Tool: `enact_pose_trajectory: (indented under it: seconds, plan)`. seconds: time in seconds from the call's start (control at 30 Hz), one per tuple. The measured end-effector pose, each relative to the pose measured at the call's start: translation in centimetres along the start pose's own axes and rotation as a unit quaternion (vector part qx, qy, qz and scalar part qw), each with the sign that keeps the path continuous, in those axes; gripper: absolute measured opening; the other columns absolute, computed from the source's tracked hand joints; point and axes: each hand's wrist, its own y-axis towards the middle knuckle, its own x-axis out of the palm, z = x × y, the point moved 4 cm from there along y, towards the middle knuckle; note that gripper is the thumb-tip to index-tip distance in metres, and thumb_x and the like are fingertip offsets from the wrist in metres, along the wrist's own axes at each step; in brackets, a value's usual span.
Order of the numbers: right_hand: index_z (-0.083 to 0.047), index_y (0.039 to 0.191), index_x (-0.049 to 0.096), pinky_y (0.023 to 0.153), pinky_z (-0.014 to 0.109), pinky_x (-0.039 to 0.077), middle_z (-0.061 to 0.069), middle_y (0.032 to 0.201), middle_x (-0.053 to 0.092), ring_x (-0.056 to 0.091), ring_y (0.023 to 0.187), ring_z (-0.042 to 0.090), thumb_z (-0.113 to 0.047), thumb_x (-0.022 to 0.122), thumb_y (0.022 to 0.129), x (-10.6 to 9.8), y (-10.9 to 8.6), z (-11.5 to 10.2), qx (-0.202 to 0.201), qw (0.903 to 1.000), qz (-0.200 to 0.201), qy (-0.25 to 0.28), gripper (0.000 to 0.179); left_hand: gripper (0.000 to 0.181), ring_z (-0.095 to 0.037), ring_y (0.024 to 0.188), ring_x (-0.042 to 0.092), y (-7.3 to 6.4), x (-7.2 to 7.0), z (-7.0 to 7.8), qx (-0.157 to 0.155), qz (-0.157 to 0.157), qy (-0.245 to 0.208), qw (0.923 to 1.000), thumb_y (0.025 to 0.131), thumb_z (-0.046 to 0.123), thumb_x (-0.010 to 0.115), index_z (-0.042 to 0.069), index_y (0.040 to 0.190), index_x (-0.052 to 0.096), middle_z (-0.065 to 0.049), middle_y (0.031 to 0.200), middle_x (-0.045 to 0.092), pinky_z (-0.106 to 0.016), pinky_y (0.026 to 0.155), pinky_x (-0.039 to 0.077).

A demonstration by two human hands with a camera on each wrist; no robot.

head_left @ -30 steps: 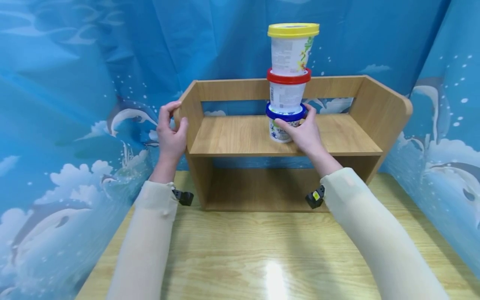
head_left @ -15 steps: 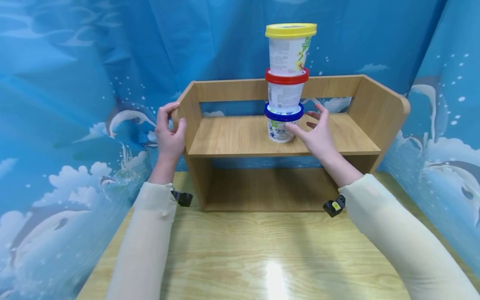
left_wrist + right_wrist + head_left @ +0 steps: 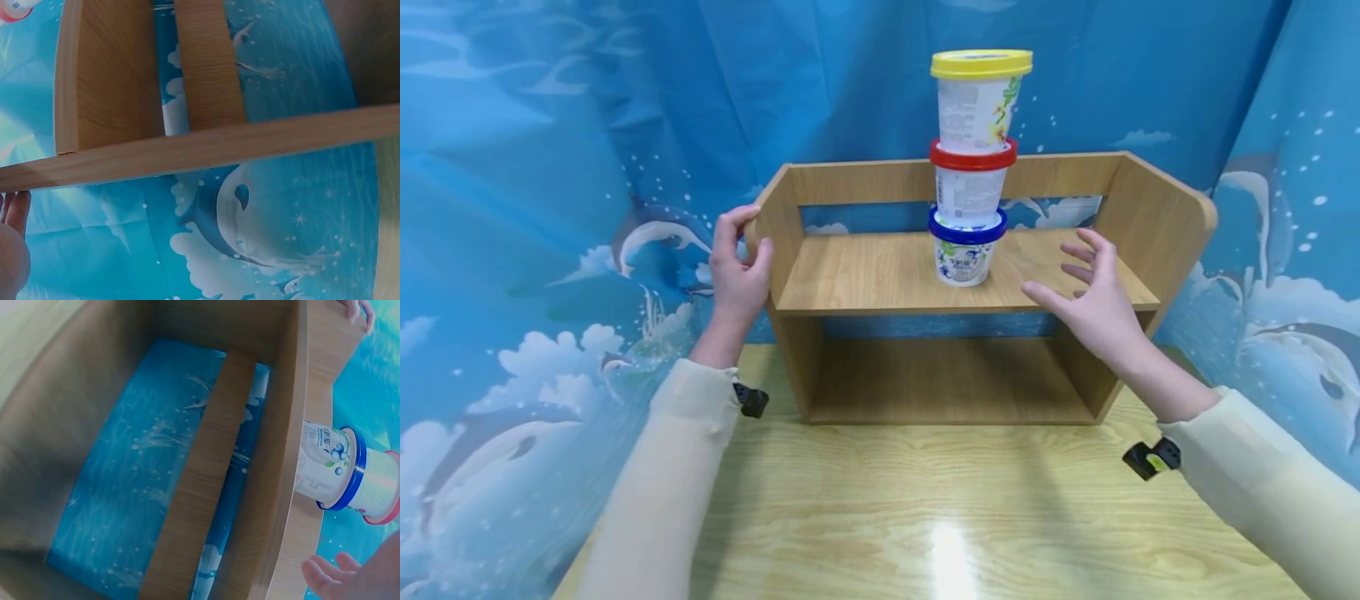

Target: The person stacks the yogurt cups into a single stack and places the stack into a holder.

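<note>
Three white tubs stand stacked on the upper board of a wooden shelf (image 3: 865,271). At the bottom is the blue-lidded tub (image 3: 962,262), printed with blueberries in the right wrist view. The red-lidded tub (image 3: 970,193) rests on it, and the yellow-lidded tub (image 3: 976,112) tops the upright stack. My left hand (image 3: 739,271) grips the rounded front edge of the shelf's left side panel, fingers curled over it and thumb at the front. To the right of the stack, my right hand (image 3: 1097,304) hangs apart from it, fingers spread and holding nothing.
The shelf stands on a light wooden table (image 3: 880,500), with a lower board (image 3: 940,383) beneath the upper one. Its right side panel (image 3: 1157,221) rises beyond my right hand. A blue dolphin-print curtain (image 3: 565,250) surrounds the back and sides.
My right hand has let go of the blue-lidded tub and moved away to the right and slightly down. The stack stays standing. My left hand stays on the side panel.
</note>
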Motion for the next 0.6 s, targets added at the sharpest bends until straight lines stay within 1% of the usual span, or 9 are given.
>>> enact_pose_trajectory:
  seconds: [0.1,0.2,0.27,0.33,0.47,0.53,0.6]
  plan:
    - [-0.012,0.153,0.004,0.105,0.066,0.025,0.018,0.155,0.022,0.026,0.138,0.042,-0.032,0.071,0.089,-0.4,-1.4,0.5,-0.019,0.9997,-0.007,-0.016,0.095,0.035,-0.012,0.124,0.047,0.1,-0.1,0.0,0.004,-0.018,0.019,0.9997,0.096,0.002,0.055,0.009,0.129,0.049,-0.003,0.134,0.05,-0.045,0.09,0.052]
    - [-0.01,0.153,0.007,0.103,0.066,0.027,0.019,0.153,0.025,0.029,0.136,0.044,-0.029,0.073,0.088,-0.5,-2.6,0.8,-0.041,0.9983,-0.012,-0.039,0.095,0.037,-0.014,0.125,0.047,0.4,-0.4,0.2,0.004,-0.041,0.043,0.9983,0.096,0.003,0.056,0.008,0.131,0.047,-0.005,0.135,0.048,-0.047,0.087,0.053]
    - [-0.008,0.153,0.009,0.101,0.066,0.029,0.02,0.152,0.028,0.031,0.135,0.044,-0.027,0.075,0.086,-0.5,-3.2,0.9,-0.054,0.9971,-0.014,-0.053,0.095,0.039,-0.016,0.126,0.047,0.6,-0.7,0.3,-0.003,-0.057,0.055,0.9968,0.096,0.003,0.057,0.008,0.133,0.046,-0.007,0.137,0.047,-0.048,0.087,0.053]
    - [-0.007,0.153,0.011,0.1,0.065,0.03,0.02,0.151,0.03,0.032,0.134,0.043,-0.027,0.077,0.085,-0.5,-3.8,1.0,-0.062,0.9958,-0.017,-0.066,0.096,0.043,-0.018,0.127,0.047,0.6,-1.0,0.4,-0.017,-0.075,0.067,0.9948,0.095,0.004,0.059,0.01,0.136,0.044,-0.007,0.139,0.045,-0.049,0.088,0.052]
    - [-0.005,0.152,0.014,0.1,0.065,0.031,0.02,0.151,0.031,0.031,0.134,0.042,-0.028,0.079,0.082,-0.5,-4.9,1.5,-0.071,0.9926,-0.024,-0.095,0.098,0.055,-0.024,0.128,0.046,0.1,-1.6,0.6,-0.046,-0.108,0.096,0.9884,0.094,0.006,0.062,0.014,0.143,0.038,-0.007,0.145,0.041,-0.05,0.09,0.051]
    - [-0.005,0.153,0.014,0.097,0.068,0.031,0.021,0.152,0.03,0.031,0.134,0.044,-0.031,0.08,0.081,-0.7,-5.4,2.1,-0.066,0.9899,-0.026,-0.123,0.1,0.06,-0.026,0.128,0.046,-0.5,-1.9,0.9,-0.047,-0.12,0.112,0.9853,0.093,0.005,0.064,0.015,0.145,0.035,-0.007,0.146,0.04,-0.05,0.091,0.05]
    - [-0.005,0.153,0.015,0.091,0.069,0.034,0.024,0.151,0.03,0.033,0.131,0.048,-0.035,0.08,0.08,-1.1,-5.9,2.8,-0.063,0.9842,-0.025,-0.164,0.102,0.064,-0.028,0.128,0.047,-1.3,-2.3,1.3,-0.037,-0.13,0.123,0.9831,0.092,0.005,0.065,0.014,0.146,0.033,-0.01,0.146,0.04,-0.051,0.091,0.05]
